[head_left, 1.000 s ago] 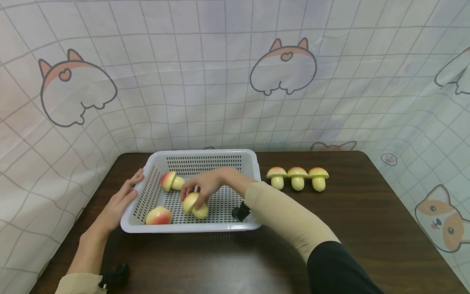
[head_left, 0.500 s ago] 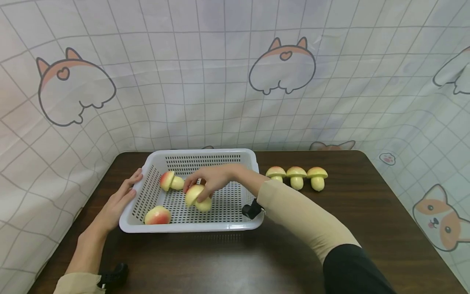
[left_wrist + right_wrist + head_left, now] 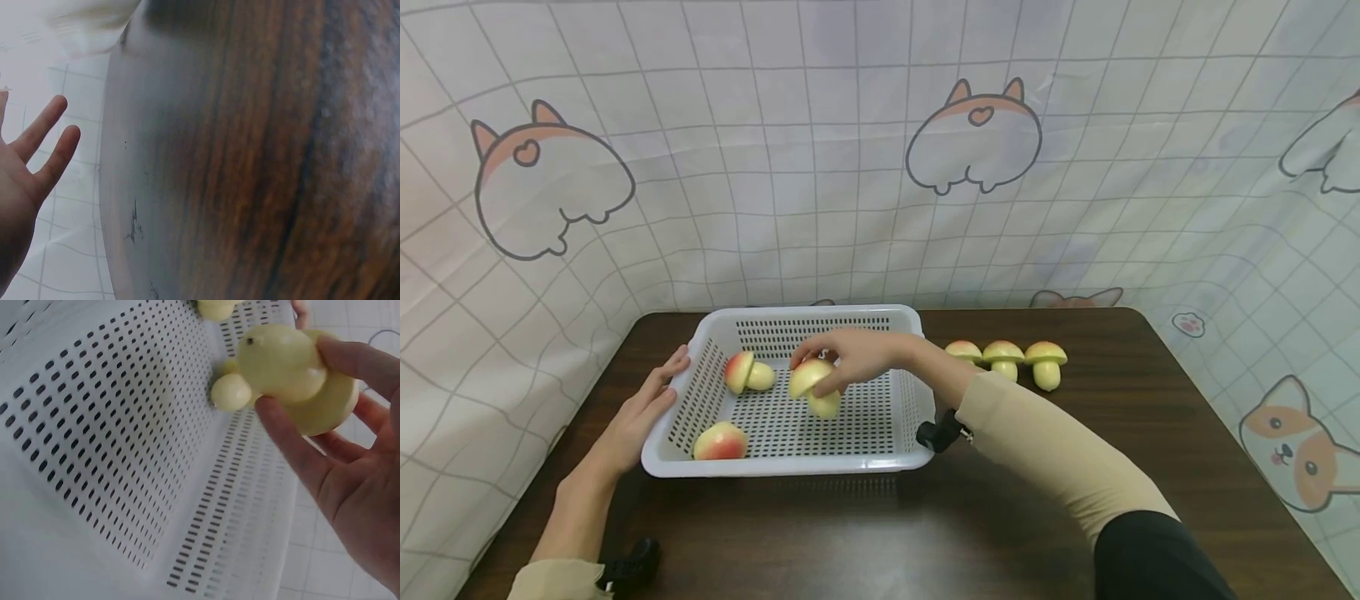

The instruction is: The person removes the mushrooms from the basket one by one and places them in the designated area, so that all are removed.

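Note:
A toy mushroom (image 3: pixel 807 379) with a red-and-yellow cap and pale stem is gripped between the thumb and fingers of my right hand (image 3: pixel 868 354), over the white plastic basket (image 3: pixel 790 467). In the right wrist view the stem end of this held mushroom (image 3: pixel 281 362) faces the camera. My left hand (image 3: pixel 636 425) rests with straight fingers against the basket's left side; its spread fingers (image 3: pixel 59 156) show in the left wrist view. Inside the basket, one mushroom (image 3: pixel 748 372) lies on its side at the back left, and another (image 3: pixel 721 442) shows its cap at the front left.
Several things stand on the dark wood table (image 3: pixel 1000 500): right of the basket, three mushrooms (image 3: pixel 1047 365) form a row, the leftmost partly hidden behind my right forearm. A white grid-patterned cloth (image 3: pixel 850 167) hangs behind the table and along its sides.
My right hand has lifted the mushroom from low in the basket and carried it slightly back and to the right. The left hand keeps its place at the basket.

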The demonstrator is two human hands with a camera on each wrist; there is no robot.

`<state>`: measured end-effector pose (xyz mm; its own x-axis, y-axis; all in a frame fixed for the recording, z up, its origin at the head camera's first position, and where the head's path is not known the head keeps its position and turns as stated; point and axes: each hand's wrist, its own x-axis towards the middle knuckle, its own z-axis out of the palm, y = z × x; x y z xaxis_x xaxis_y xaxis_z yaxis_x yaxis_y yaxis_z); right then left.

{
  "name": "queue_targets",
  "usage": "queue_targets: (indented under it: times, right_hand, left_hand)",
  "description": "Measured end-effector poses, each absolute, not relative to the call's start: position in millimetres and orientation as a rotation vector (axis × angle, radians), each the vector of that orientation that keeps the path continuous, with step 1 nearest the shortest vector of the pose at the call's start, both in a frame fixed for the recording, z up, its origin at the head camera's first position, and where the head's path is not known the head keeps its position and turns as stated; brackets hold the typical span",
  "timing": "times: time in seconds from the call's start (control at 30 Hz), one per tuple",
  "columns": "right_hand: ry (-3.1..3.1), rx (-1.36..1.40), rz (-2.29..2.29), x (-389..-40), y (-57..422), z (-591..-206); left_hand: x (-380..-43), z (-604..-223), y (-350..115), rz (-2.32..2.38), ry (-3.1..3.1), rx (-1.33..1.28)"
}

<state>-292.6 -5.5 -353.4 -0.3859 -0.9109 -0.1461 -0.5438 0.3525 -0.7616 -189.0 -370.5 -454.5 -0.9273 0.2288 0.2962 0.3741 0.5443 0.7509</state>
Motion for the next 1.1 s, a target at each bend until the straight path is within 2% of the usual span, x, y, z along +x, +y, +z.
queue_targets:
  times: [0.43, 1.1]
  right_hand:
    - [2.144, -1.295, -0.955, -294, 20, -344]
    - [2.248, -1.131, -1.152, -285, 85, -336]
  left_hand:
    - [-191, -456, -371, -1.331, -2.608, -0.524]
    - [-192, -456, -372, -1.383, -2.585, -0.540]
